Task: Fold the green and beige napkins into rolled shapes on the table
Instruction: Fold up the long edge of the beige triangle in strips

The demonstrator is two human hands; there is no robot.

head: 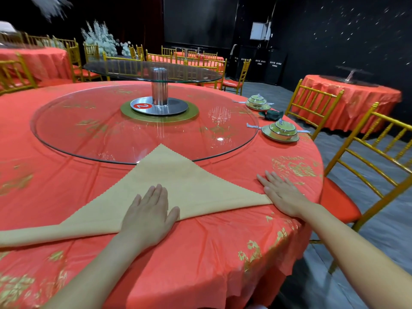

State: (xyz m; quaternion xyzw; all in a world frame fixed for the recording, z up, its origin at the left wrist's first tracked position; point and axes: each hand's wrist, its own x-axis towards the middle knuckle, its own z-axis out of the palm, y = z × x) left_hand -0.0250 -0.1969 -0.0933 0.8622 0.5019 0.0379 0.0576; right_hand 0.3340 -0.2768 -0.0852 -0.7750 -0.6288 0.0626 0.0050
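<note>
A: Where is the napkin now, and what do the hands do?

B: The beige napkin (178, 186) lies on the counter (33, 175) as a triangle. Its long folded edge is toward the person, and its tip rests over the rim of the glass turntable (111, 134). The left hand (148, 217) presses flat on the folded edge, fingers (158, 194) straight and close together, gripping nothing. The right hand (282, 195) lies flat at the right corner, fingers straight and a little spread, touching both the corner and the red cloth (211, 264).

A: What could go wrong from here?

B: I think three things. The red cloth looks thin and wrinkled, so it may bunch, or the napkin may slide, when rolling begins. The tip lies on the glass, which probably turns, so a push there could pull the triangle crooked. Also the left corner goes out of view. If it is not rolled together with the rest, the roll can become uneven or loose.

A: And how many of each thing?

B: One beige napkin. One green napkin (273, 114), dark and bunched, between two covered bowls (282, 130) at the far right, well apart from the hands. Two hands.
</note>
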